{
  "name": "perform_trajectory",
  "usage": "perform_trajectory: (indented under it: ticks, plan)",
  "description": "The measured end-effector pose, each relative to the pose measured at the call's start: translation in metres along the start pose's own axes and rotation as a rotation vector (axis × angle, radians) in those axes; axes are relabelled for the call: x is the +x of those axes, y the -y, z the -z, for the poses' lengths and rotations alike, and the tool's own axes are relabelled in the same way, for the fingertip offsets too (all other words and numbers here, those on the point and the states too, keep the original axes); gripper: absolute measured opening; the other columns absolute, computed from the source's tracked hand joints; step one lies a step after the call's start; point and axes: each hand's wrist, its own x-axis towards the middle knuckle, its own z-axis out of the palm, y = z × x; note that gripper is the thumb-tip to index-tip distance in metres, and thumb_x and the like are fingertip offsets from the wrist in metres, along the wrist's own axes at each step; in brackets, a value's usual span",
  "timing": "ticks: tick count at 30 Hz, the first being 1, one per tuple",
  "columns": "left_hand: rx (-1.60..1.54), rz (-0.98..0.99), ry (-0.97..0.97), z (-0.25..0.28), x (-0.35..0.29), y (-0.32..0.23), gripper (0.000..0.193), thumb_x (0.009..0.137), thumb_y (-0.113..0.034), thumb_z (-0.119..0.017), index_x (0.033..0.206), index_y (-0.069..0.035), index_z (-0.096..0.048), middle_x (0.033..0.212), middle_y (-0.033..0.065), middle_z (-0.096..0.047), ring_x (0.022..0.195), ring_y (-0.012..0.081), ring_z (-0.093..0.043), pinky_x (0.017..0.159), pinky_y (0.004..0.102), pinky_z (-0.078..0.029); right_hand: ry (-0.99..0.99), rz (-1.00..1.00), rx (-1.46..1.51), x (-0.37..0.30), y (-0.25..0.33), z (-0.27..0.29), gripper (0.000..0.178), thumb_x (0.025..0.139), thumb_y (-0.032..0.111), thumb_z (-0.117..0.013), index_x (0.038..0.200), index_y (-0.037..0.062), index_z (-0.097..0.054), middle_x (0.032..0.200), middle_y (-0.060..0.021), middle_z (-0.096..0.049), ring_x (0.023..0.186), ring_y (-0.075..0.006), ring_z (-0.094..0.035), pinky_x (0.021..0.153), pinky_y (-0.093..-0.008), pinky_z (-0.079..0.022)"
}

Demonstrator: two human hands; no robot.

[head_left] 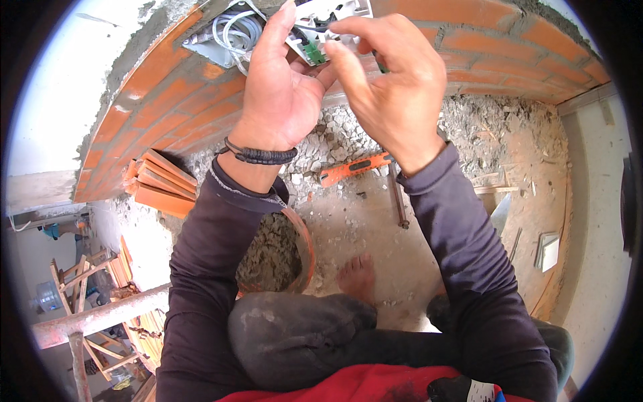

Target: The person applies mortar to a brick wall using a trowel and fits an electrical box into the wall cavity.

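Note:
Near the top of the head view, my left hand (281, 94) is turned palm up, with its fingers curled behind a white plastic fitting (345, 10). Green connectors (313, 53) and dark wires show inside this fitting. My right hand (398, 80) comes from the other side, thumb and forefinger bent close together at the fitting's edge. Whatever sits between those fingertips is too small to make out. Left of the fitting, a coil of pale cable (241, 32) lies in an open box (207, 43) set into the brick wall.
The curved brick wall (495, 50) stands ahead. Below it are rubble (341, 134), an orange-and-black tool (356, 169) and a metal rod (398, 197). A mortar bucket (309, 251) stands by my knee, near my bare foot (358, 276). Loose bricks (161, 184) are stacked left.

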Motion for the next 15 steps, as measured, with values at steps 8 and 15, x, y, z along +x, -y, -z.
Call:
perform_trajectory:
  ticks: [8, 15]
  plan:
    - [-0.03, 0.047, 0.062, 0.005, 0.0, 0.001, 0.036, 0.109, -0.036, -0.045, 0.123, -0.006, -0.058, 0.111, 0.0062, -0.067, 0.101, 0.0188, -0.066, 0.091, 0.0333, -0.054, -0.046, -0.028, -0.078, 0.02, 0.016, -0.005, 0.017, 0.074, 0.008, -0.078, 0.091, 0.0092, -0.074, 0.075, -0.0083, -0.057, 0.072, -0.0302, -0.057, 0.063, -0.0408, -0.046]
    - [0.033, -0.008, -0.01, 0.002, 0.002, -0.006, 0.04, 0.109, -0.04, -0.044, 0.122, -0.005, -0.059, 0.111, 0.0066, -0.068, 0.104, 0.0188, -0.066, 0.092, 0.0342, -0.055, -0.132, 0.069, -0.006, 0.022, 0.012, -0.015, 0.013, 0.074, 0.006, -0.076, 0.086, 0.0084, -0.072, 0.076, -0.0091, -0.058, 0.072, -0.0309, -0.057, 0.063, -0.0411, -0.045]
